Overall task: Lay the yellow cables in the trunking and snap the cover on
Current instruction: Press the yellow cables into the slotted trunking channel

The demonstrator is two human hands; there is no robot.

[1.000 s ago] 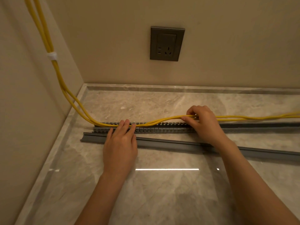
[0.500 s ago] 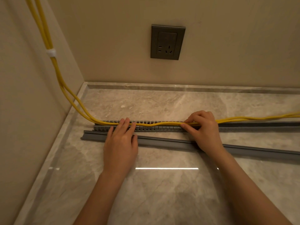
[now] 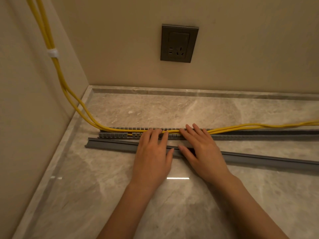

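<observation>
A grey slotted trunking (image 3: 114,135) is lying flat on a marble surface (image 3: 155,112), its long axis running left to right across the middle of the frame. Its left end is stopping just short of the left wall, and its right end is running out of the frame. The yellow cables (image 3: 119,130) are coming down the left wall from the upper left, bundled by a white tie (image 3: 52,53), and are curving onto the trunking's left end. They are lying along it at centre, then lifting clear of it towards the right edge. The loose grey cover (image 3: 112,145) is lying just in front of the trunking, nearly parallel and angling slightly away to the right. The left hand (image 3: 151,157) and right hand (image 3: 203,152) are sitting side by side at centre, palms down over the cover. Their fingers are straight and spread, gripping nothing and pressing the cables onto the trunking. Whether the cables are seating fully beneath the fingers is hard to tell. A raised border is edging the marble along both walls, with bare marble stretching behind the trunking and in front of the cover. A dark wall socket (image 3: 179,43) is sitting on the back wall above.
</observation>
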